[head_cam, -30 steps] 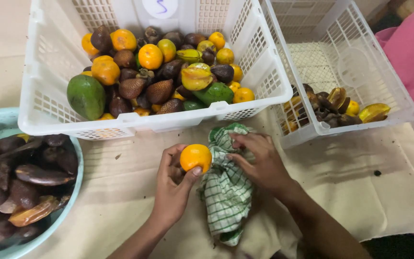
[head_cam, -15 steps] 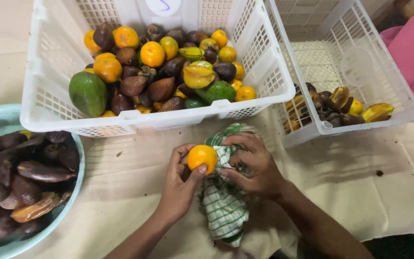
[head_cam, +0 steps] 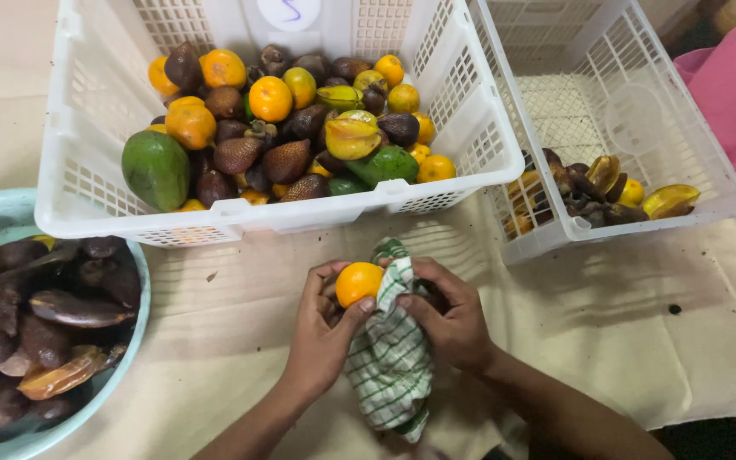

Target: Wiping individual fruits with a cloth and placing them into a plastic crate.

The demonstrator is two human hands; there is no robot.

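We are looking down at our left hand (head_cam: 321, 328), which is gripping a small round orange fruit (head_cam: 358, 283), fingers curled and clamped on it, thumb pressing its lower edge. Our right hand (head_cam: 449, 317) is bunching a green-and-white checked cloth (head_cam: 389, 362) against the fruit's side, fingers closed on the fabric. Fruit and cloth are hovering just above the beige cloth-covered surface (head_cam: 240, 341), in front of a large white plastic lattice basket (head_cam: 87, 128) that is holding mixed orange, green and brown scaly fruit. To the right, a second white lattice basket (head_cam: 683, 111) is carrying only a few dark and yellow pieces in its near corner. At the left edge, a pale blue round bowl (head_cam: 134, 315) is sitting full of dark brown peels.
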